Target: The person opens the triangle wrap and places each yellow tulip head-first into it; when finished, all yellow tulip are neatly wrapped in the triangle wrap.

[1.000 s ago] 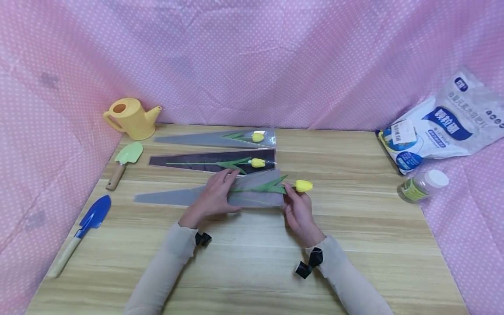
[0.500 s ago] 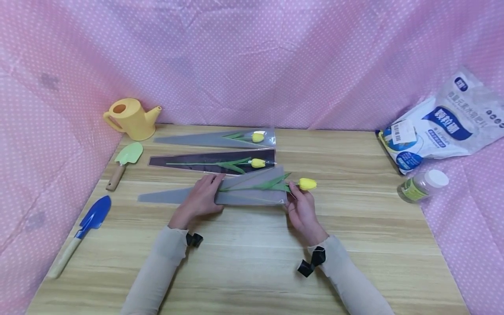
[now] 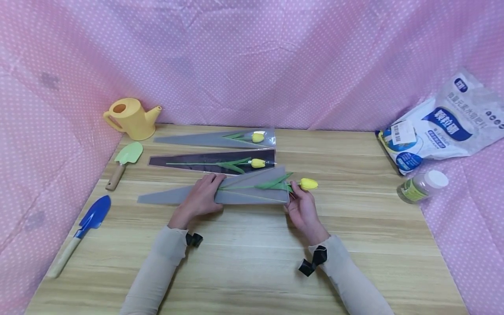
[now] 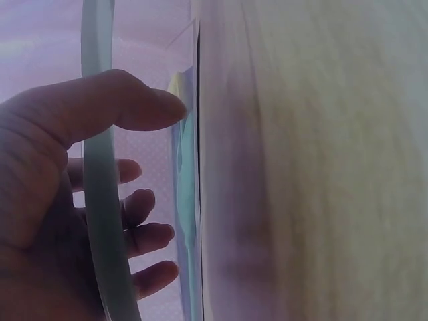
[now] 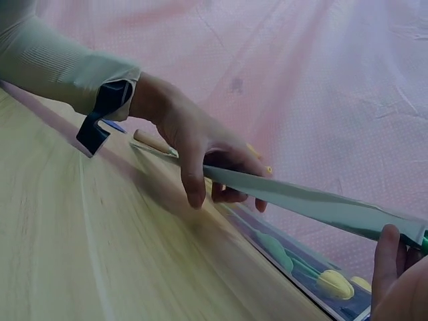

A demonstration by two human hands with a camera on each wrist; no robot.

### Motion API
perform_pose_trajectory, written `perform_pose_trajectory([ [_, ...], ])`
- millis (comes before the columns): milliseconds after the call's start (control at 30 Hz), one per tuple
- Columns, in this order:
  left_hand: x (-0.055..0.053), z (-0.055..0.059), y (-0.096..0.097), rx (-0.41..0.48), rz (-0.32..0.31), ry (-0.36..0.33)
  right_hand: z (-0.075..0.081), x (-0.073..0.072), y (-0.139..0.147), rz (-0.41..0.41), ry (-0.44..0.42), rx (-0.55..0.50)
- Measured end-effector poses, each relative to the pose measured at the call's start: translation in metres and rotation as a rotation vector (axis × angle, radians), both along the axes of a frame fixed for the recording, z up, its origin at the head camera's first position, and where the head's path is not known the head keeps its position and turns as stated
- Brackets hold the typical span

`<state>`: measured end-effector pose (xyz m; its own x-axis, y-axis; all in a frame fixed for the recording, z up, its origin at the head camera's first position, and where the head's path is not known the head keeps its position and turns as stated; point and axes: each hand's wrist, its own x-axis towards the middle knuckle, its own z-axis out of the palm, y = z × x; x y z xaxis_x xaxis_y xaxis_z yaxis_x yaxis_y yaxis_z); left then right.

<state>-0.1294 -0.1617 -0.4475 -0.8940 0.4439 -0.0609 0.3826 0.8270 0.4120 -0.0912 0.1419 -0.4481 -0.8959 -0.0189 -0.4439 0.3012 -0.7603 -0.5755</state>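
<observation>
A grey, tapered flower sleeve (image 3: 253, 197) is held just above the table, its wide end to the right. Inside lies a yellow tulip (image 3: 309, 184), its head sticking out past the wide end. My left hand (image 3: 200, 197) spans the sleeve's middle, thumb on the near edge and fingers at the far edge. In the left wrist view, the sleeve (image 4: 101, 200) passes edge-on between thumb and fingers. At the mouth, my right hand (image 3: 302, 211) pinches the tulip below its head, touching the sleeve's rim. The right wrist view shows the sleeve (image 5: 314, 204) between both hands.
Behind lie a dark sleeve (image 3: 185, 161) and a grey sleeve (image 3: 197, 139), each with a yellow tulip. A watering can (image 3: 135, 120), green trowel (image 3: 130, 154) and blue trowel (image 3: 94, 213) are left. At right are a fertilizer bag (image 3: 445, 127) and a jar (image 3: 419, 188).
My left hand has slid left along the sleeve toward its narrow end. Sleeve, tulip and right hand have shifted slightly to the right.
</observation>
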Motion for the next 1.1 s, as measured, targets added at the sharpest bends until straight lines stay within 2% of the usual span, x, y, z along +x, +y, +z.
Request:
perform_pose_trajectory([
  [267, 0.0, 0.003, 0.001, 0.007, 0.01, 0.033, 0.001, -0.002, 0.0, -0.035, -0.001, 0.101],
  [533, -0.002, 0.002, -0.003, 0.028, 0.041, 0.004, 0.004, -0.006, 0.007, 0.007, 0.077, 0.171],
  [733, -0.004, 0.003, -0.004, 0.043, 0.048, 0.036, 0.01, -0.008, 0.022, 0.051, 0.105, 0.258],
  [967, -0.004, 0.004, -0.003, 0.039, 0.053, 0.059, 0.015, -0.01, 0.03, 0.012, 0.112, 0.359],
  [1100, -0.004, 0.004, -0.003, 0.038, 0.051, 0.053, 0.015, -0.011, 0.028, 0.034, 0.132, 0.423],
])
